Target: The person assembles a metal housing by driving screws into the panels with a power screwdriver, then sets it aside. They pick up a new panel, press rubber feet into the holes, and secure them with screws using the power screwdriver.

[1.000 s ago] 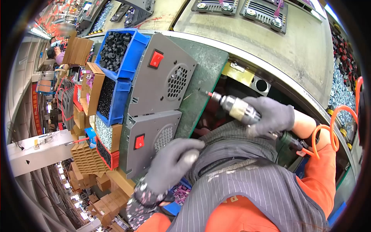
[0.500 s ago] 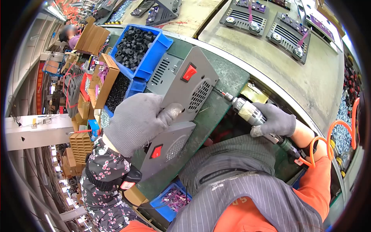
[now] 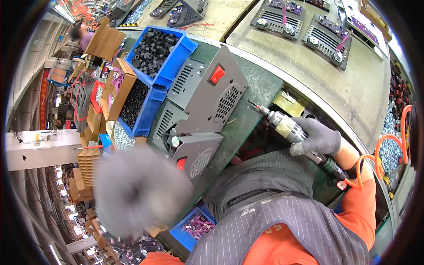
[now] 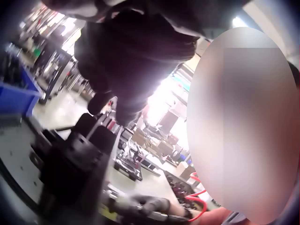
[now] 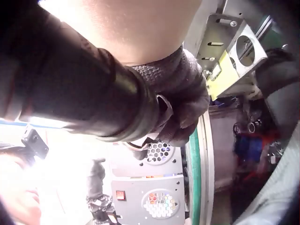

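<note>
In the head view my gloved right hand [image 3: 317, 136] grips a power screwdriver [image 3: 285, 126] with an orange coiled hose. Its bit points toward a grey metal housing [image 3: 212, 104] that has a red rocker switch and a honeycomb vent. Just below stands a second such housing [image 3: 205, 152], partly overlapped by the first. My gloved left hand [image 3: 139, 190], blurred by motion, is at the lower left, apart from both housings. The left wrist view shows that hand [image 4: 136, 61] dark, its fingers loose and hanging down.
Blue bins hold black rubber feet [image 3: 154, 53] and small dark screws [image 3: 134, 104]. A blue tray [image 3: 183, 238] of purple parts sits low by my lap. Vented plates with circuit boards [image 3: 327, 42] lie on the bench at upper right. The green bench edge [image 3: 247, 126] runs beside the housings.
My left hand rose to the upper housing, touched its panel, then drew away down and left. The view shifted, then steadied. My right hand keeps the screwdriver near the housing.
</note>
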The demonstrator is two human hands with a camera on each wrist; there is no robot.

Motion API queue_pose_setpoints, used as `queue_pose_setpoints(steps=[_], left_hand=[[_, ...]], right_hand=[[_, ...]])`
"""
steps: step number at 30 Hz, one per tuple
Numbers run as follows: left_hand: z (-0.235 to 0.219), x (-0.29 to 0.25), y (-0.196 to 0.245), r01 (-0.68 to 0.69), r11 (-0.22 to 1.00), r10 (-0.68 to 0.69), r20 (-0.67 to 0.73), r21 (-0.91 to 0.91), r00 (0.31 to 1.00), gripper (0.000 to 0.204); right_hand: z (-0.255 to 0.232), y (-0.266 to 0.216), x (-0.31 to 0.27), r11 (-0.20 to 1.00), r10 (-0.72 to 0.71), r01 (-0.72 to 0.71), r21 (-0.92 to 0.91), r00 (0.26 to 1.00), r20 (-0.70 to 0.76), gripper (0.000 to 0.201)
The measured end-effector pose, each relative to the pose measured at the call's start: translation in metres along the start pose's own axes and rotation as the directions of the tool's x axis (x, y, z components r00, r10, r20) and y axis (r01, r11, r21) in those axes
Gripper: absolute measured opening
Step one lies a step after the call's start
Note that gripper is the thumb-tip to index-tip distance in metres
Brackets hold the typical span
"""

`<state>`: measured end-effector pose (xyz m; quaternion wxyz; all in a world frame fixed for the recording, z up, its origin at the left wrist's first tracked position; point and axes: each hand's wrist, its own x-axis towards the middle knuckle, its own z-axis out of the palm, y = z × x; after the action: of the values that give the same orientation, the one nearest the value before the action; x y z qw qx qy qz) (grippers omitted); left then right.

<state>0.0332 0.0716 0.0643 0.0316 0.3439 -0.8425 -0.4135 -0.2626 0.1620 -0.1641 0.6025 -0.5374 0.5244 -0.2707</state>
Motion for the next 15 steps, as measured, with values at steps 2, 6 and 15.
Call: queue_pose_setpoints(steps=[2, 6, 15], left_hand=[[0.036, -0.008, -0.019, 0.009, 0.987, 0.045, 0.329, -0.162, 0.943, 0.027], [0.134, -0.022, -0.097, 0.520, 0.244, -0.468, 0.370, -0.819, 0.802, 0.036], [0.184, -0.032, -0.162, 0.120, -0.063, -0.357, 0.134, -0.991, 0.924, 0.043]], right_hand=[[0.011, 0.002, -0.013, 0.990, 0.043, -0.050, 0.130, 0.998, 0.054, 0.059], [0.043, 0.005, -0.026, 0.976, -0.025, -0.006, 0.216, 0.990, 0.141, 0.064], [0.098, -0.015, -0.046, 0.984, 0.016, -0.061, 0.167, 0.966, 0.257, 0.068]])
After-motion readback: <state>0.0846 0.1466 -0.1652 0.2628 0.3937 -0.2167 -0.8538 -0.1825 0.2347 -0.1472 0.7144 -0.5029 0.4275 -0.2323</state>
